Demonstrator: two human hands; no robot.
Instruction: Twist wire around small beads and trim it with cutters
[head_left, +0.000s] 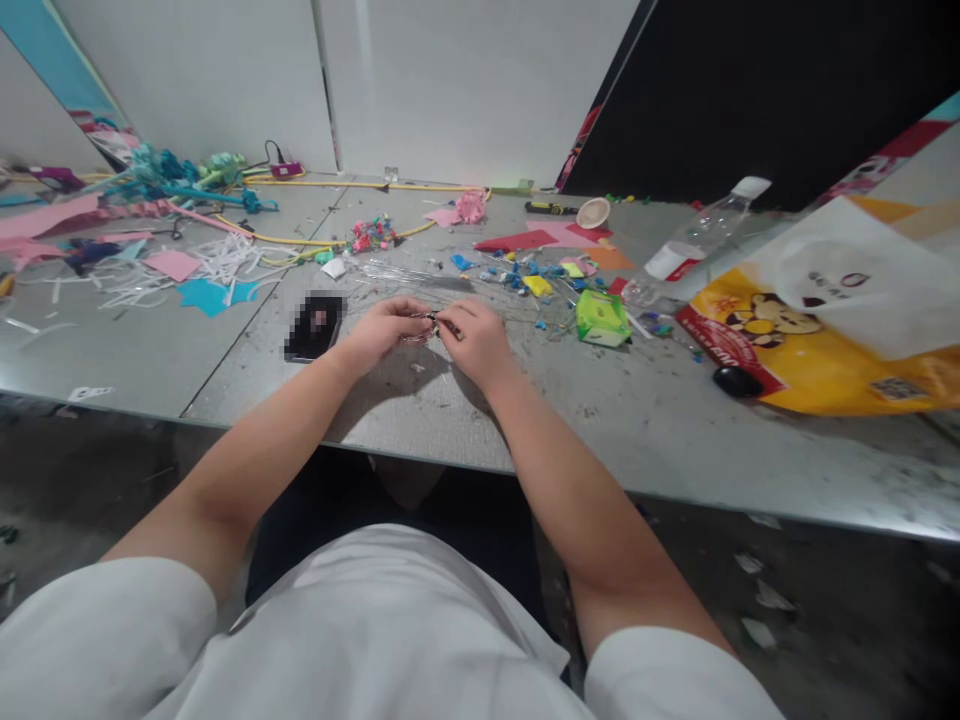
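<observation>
Close together over the table, my left hand (384, 332) and my right hand (478, 340) meet at a small dark and green piece with thin wire (433, 325). Both are closed, thumb and fingers pinching it from either side. Its exact kind is too small to make out, and the fingers hide part of it. Just beyond the fingers lies a bundle of thin silvery wires (412, 274). A dark phone-like rectangle (313, 328), partly blurred, rests left of my left hand. Small blue and yellow bits (525, 275) are scattered beyond my right hand.
A green packet (602, 318), a tilted clear bottle (697, 245) and a yellow and white bag (840, 310) occupy the right. White strips (225, 258), coloured paper and teal tangles (169, 175) cover the left. A yellow cord (300, 241) crosses behind; the table's front edge is near my body.
</observation>
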